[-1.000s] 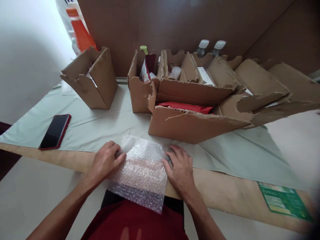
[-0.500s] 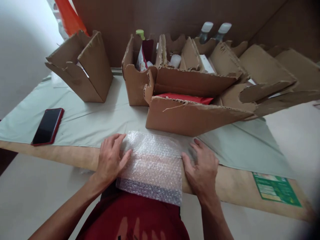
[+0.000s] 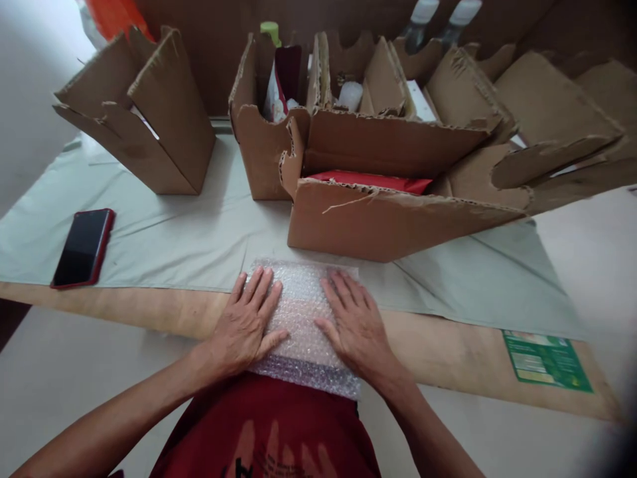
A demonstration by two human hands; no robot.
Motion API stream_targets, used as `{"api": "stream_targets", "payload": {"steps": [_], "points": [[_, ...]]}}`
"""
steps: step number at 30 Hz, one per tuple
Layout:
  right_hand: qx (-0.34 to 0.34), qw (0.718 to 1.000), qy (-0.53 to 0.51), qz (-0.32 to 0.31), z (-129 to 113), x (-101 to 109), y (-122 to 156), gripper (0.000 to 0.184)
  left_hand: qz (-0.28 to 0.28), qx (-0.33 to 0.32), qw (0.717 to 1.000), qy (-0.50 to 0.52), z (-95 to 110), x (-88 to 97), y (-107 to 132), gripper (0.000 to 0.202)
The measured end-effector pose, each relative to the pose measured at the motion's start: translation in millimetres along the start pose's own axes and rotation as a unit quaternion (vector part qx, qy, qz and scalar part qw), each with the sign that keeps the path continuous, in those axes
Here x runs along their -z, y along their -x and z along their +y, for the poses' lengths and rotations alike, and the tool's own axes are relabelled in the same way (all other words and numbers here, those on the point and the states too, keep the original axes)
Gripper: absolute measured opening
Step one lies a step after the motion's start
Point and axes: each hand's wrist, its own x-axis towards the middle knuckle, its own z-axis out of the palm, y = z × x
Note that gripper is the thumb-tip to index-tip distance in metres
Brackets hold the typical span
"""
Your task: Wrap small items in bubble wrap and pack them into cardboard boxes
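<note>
A rectangular sheet of clear bubble wrap (image 3: 302,325) lies across the table's front edge, its near end hanging over toward my red shirt. My left hand (image 3: 249,322) rests flat on its left side, fingers spread and pointing away from me. On the right side, my right hand (image 3: 354,318) lies palm down, its fingers also apart. Between the two thumbs the wrap's middle shows, and the wooden edge is visible through it. Whether the sheet is one layer or a pouch I cannot tell.
Behind the wrap stands a cardboard holder (image 3: 358,219) with a red packet (image 3: 373,180) inside. More cut cardboard boxes line the back, one box (image 3: 174,133) apart at left. A phone (image 3: 83,247) lies on the pale green cloth (image 3: 164,245). A green label (image 3: 547,362) sits on the right edge.
Both hands have moved inward from the bubble wrap's sides and now lie flat on top of it. The view has shifted slightly.
</note>
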Motion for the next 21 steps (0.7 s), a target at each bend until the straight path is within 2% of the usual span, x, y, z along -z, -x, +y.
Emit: {"api": "stream_targets", "payload": {"steps": [3, 6, 9, 12, 14, 18, 21], "points": [[-0.078, 0.995, 0.045, 0.041, 25.5, 11.5, 23.0, 0.063, 0.002, 0.011, 1.000, 0.014, -0.3, 10.0, 5.2, 0.072], [-0.104, 0.989, 0.064, 0.087, 21.2, 22.6, 44.9, 0.064, 0.025, -0.005, 0.999, 0.032, 4.7, 22.4, 14.7, 0.064], [-0.040, 0.995, 0.016, 0.088, -10.2, 24.5, 54.8, 0.062, 0.015, -0.056, 0.997, 0.056, 10.3, 27.9, 23.8, 0.061], [0.048, 0.998, -0.040, 0.030, -33.7, 19.7, 57.0, 0.050, -0.031, -0.099, 0.993, 0.054, 10.4, 24.5, 27.6, 0.060], [0.064, 0.997, -0.051, 0.011, -32.0, 19.7, 63.4, 0.046, -0.057, -0.109, 0.991, 0.051, 5.9, 23.5, 30.3, 0.065], [0.046, 0.997, -0.048, 0.029, -7.3, 32.4, 94.7, 0.060, -0.080, -0.122, 0.987, 0.073, -5.4, 30.5, 48.9, 0.086], [0.062, 0.997, -0.034, 0.022, -2.5, 38.0, 114.4, 0.063, -0.056, -0.135, 0.987, 0.072, -8.6, 30.7, 66.8, 0.080]]}}
